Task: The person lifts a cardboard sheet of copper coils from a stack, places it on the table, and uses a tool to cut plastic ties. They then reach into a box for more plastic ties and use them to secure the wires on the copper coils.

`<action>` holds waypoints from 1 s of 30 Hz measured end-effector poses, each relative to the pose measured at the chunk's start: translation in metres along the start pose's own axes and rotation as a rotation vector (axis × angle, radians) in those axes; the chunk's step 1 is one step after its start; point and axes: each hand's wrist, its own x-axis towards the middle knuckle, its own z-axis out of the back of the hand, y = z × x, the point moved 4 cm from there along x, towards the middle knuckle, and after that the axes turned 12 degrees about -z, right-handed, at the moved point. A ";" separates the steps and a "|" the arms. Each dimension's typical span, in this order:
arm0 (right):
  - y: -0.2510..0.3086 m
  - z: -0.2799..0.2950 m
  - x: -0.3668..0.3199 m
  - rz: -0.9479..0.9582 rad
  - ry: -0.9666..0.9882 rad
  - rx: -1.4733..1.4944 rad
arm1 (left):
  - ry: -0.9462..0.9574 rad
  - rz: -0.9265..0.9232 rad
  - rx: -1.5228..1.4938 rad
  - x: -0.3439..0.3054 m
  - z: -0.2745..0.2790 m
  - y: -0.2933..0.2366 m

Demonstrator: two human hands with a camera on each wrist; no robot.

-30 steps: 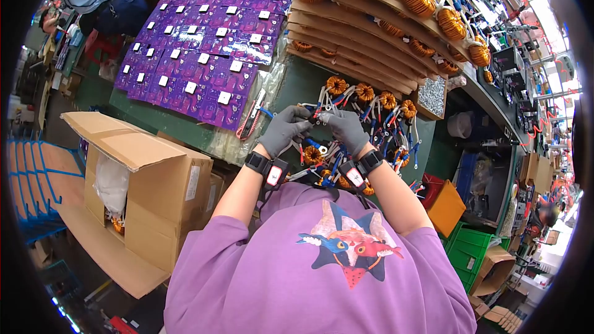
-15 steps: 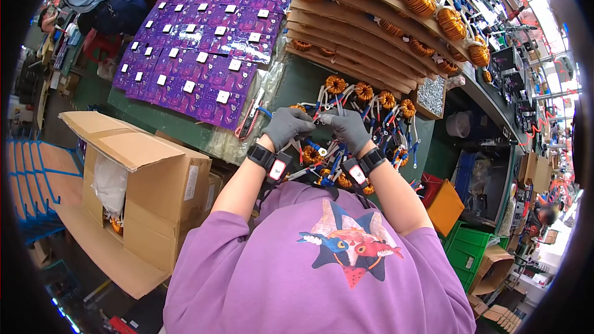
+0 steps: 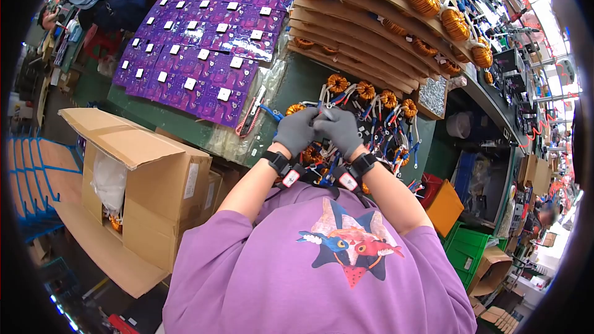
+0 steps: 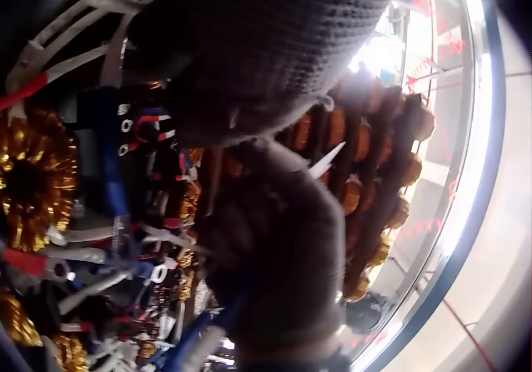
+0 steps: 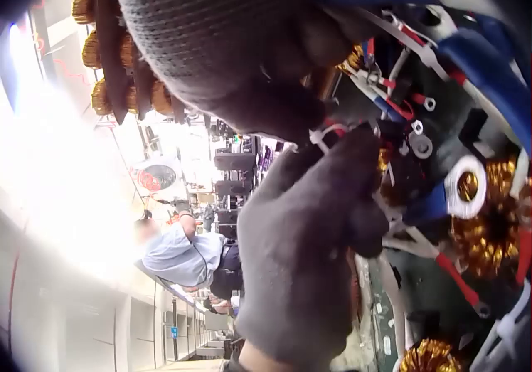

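Both gloved hands meet over a crowd of copper-wound toroid coils (image 3: 337, 83) with blue, white and red leads. My left hand (image 3: 296, 132) has its fingers curled, knuckles against the other hand. My right hand (image 3: 340, 131) is curled likewise. Between the fingertips in the right wrist view shows a small white cable tie (image 5: 318, 138) beside a bit of red lead; both hands pinch around it. A pale pointed strip (image 4: 327, 161) sticks out past the right hand in the left wrist view. The fingers hide most of what they grip.
Purple circuit boards (image 3: 207, 55) lie in rows at the left, with a red utility knife (image 3: 249, 120) beside them. Cardboard layers (image 3: 346, 43) with coils between them are stacked ahead. A tray of small metal parts (image 3: 432, 98) stands right; an open carton (image 3: 154, 192) stands left.
The hands have drawn tightly together, the left shifting right and the right slightly left. Their fingers, more extended before, are now curled in against each other.
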 end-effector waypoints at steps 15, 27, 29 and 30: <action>-0.014 0.093 -0.031 -0.200 -0.153 0.334 | 0.259 -0.125 0.288 0.068 0.019 0.003; -0.048 0.103 -0.072 -0.129 -0.259 0.400 | 0.746 -0.643 0.836 0.081 -0.022 -0.010; -0.045 0.106 -0.071 -0.079 -0.259 0.419 | 0.554 -0.255 0.153 0.078 -0.001 -0.002; -0.043 0.107 -0.071 -0.047 -0.288 0.364 | 0.526 0.053 -0.107 0.071 0.001 0.007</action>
